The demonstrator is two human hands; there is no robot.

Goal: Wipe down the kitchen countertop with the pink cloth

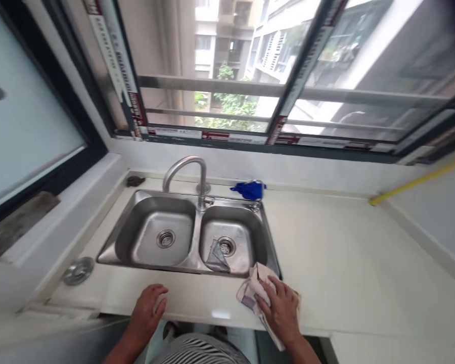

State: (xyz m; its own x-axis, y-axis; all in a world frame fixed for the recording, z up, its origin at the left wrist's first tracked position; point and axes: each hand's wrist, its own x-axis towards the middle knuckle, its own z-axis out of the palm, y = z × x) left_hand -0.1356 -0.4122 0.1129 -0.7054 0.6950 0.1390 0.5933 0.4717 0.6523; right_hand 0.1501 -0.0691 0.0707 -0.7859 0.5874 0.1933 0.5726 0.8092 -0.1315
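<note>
My right hand point(282, 309) is closed on a pale pinkish cloth point(258, 283), pressing it to the counter at the front right corner of the sink. Part of the cloth hangs over the counter's front edge. My left hand point(148, 309) is over the front edge, left of the middle, with fingers curved, thumb apart and nothing in it. Between and beyond the hands lies a steel double-bowl sink point(192, 260). A grey, crumpled piece of material point(217, 258) rests in the right bowl beside the drain.
A curved steel faucet point(202, 177) rises behind the sink. A blue cloth point(251, 190) lies behind the right bowl, and a dark lump point(135, 181) sits at the back left. A round metal piece point(79, 271) is left of the sink. A yellow pipe point(420, 181) runs along the right wall.
</note>
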